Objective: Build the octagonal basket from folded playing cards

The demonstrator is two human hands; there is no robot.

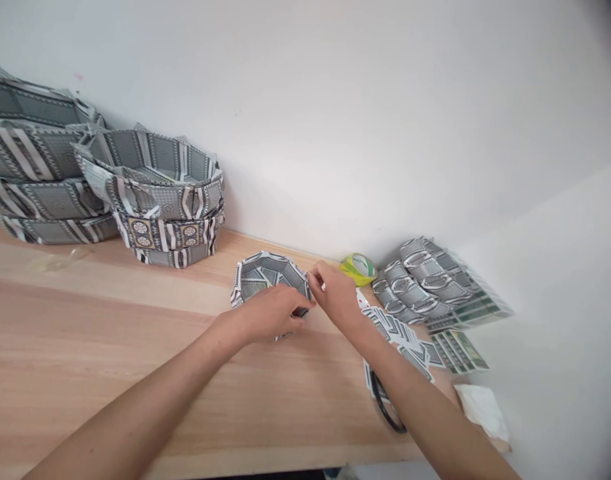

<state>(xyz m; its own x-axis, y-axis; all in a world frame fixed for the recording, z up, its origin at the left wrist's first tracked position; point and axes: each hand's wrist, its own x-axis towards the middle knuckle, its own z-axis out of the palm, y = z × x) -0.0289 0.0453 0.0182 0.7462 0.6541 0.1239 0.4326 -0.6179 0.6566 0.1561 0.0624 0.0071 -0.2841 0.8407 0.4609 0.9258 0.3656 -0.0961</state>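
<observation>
We observe both hands on a small card basket (265, 275) near the back of the wooden counter (110, 347), close to the wall. The left hand (271, 313) has its grip closed on the basket's near rim. The right hand (335, 293) pinches the rim at the right side, fingers together on it. Just right of it sits a yellow-green tape roll (359, 268). Loose folded cards (400, 333) lie under the right forearm, a folded-card pile (430, 283) beyond. Larger finished baskets (160, 193) are stacked at far left. A white tissue (482, 408) lies at the counter's edge.
</observation>
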